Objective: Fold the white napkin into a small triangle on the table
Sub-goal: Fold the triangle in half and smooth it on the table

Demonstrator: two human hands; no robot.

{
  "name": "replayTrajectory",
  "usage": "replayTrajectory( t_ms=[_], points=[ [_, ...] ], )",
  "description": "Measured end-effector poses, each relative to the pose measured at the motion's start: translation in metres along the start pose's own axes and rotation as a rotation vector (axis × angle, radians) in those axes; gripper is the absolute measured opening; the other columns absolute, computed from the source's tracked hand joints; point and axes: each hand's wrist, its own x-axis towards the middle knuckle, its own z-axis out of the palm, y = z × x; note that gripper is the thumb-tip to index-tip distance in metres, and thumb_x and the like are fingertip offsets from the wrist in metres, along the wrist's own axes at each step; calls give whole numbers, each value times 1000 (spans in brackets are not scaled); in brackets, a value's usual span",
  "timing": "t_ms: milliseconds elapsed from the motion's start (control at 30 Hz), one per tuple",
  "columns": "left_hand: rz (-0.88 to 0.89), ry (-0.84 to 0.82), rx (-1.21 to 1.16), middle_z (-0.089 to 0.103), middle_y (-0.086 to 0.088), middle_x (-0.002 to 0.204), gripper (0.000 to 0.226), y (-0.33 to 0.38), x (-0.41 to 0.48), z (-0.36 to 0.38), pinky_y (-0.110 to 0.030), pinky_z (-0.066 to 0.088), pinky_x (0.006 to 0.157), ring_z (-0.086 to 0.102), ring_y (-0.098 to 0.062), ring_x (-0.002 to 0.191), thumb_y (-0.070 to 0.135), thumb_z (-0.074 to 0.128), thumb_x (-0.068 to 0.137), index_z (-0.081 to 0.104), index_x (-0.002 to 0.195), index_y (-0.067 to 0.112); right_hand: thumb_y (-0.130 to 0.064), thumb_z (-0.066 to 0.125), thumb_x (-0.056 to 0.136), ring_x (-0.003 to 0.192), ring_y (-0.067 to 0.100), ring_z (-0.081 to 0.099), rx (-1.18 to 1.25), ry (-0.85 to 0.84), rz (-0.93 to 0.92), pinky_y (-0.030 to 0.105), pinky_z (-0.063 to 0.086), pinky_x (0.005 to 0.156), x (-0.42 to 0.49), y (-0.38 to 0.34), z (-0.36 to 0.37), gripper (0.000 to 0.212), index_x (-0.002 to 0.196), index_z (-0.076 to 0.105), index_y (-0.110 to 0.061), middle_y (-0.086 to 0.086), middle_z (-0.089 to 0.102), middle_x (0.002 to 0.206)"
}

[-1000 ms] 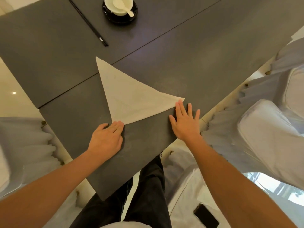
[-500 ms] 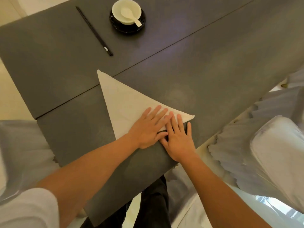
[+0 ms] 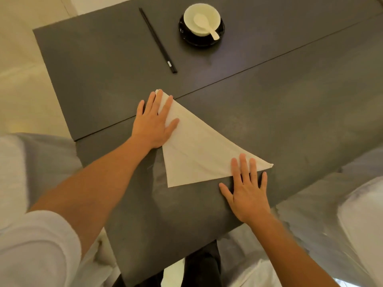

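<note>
The white napkin [image 3: 199, 150] lies flat on the dark grey table [image 3: 269, 104] as one large triangle. Its far tip points away from me and its right tip points toward the table's right edge. My left hand [image 3: 154, 123] rests flat, fingers spread, on the far tip. My right hand [image 3: 246, 189] lies flat near the right tip, fingertips on the cloth and palm on the table. Neither hand grips anything.
A pair of black chopsticks [image 3: 158, 41] lies at the far side of the table. To their right a white bowl with a white spoon [image 3: 202, 22] sits on a black saucer. White-covered chairs [image 3: 352, 204] stand on both sides of the table.
Both hands were together at the napkin's middle half a second ago. My left hand has slid out to the far tip and my right hand toward the right tip, smoothing the cloth.
</note>
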Motion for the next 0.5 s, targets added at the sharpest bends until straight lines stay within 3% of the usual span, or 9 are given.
replayTrajectory(
  t_ms=[133,200,267,333,400,500],
  points=[
    [-74,-42,-13,7,-8,164,69,13,9,-10,-61,20,114,7,-33,150,59,20,98,10,155,21,-74,20,90,149,26,-19,-16,-36,3,56,1,117,-2,-3,-11,85,152,-18,-31,-3,-24,161],
    [-76,-71,-16,6,-8,165,69,14,9,-18,-61,21,113,6,-36,150,58,21,98,8,155,21,-68,36,90,149,32,5,-2,7,1,55,18,115,2,-1,-23,79,154,9,-30,2,2,165],
    [-41,-50,-25,3,-11,165,71,19,-7,-27,-59,22,114,5,-39,150,57,25,99,7,156,18,-55,50,90,138,35,26,32,89,-14,55,28,108,8,5,-37,60,143,38,-30,11,31,154],
    [53,-10,-48,7,-15,165,74,30,-46,-28,-55,25,111,10,-39,149,56,34,98,15,155,12,-47,56,91,136,37,27,15,104,-28,56,28,107,14,16,-46,52,139,46,-31,12,35,150],
    [180,-2,-97,28,-16,159,71,45,-101,-21,-51,33,105,29,-39,142,56,46,94,36,148,11,-42,56,94,138,40,28,-3,58,-50,55,29,109,16,27,-53,51,142,45,-30,13,34,151],
    [252,16,-157,61,-12,127,47,65,-177,-5,-44,49,87,57,-33,112,44,63,89,63,123,13,-13,59,89,123,43,43,-49,54,-193,53,45,98,12,46,-57,47,136,54,-19,17,47,141]
  ],
)
